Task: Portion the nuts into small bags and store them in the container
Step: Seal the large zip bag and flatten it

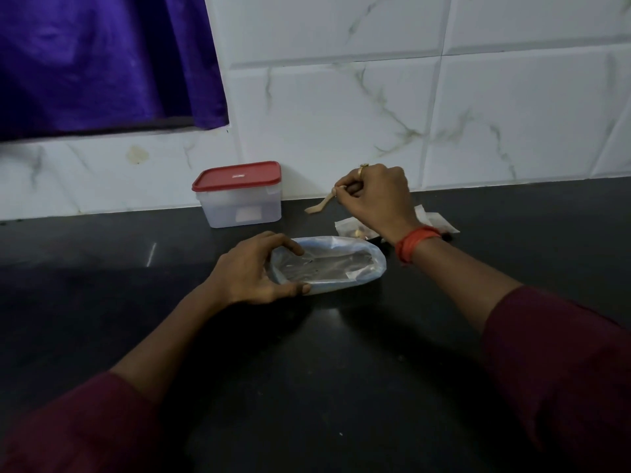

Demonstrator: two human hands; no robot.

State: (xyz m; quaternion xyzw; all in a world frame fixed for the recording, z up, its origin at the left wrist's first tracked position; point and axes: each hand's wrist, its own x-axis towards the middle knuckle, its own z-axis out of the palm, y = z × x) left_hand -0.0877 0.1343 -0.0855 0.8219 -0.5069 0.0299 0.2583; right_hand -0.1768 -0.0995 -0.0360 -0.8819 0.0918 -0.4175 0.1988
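The shut red-lidded container (239, 199) stands at 11 o'clock from the clear plastic bag (333, 269), whose long axis runs 9 to 3. The left hand (249, 269) grips its 9 o'clock end, fingers curled round the rim; the right hand (377, 196), at 1 o'clock over the small bags (346, 227), pinches a wooden spoon (320, 202) pointing toward 8

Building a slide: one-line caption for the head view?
The left hand grips a plastic bag on the counter; the right hand holds a small spoon near the closed container.
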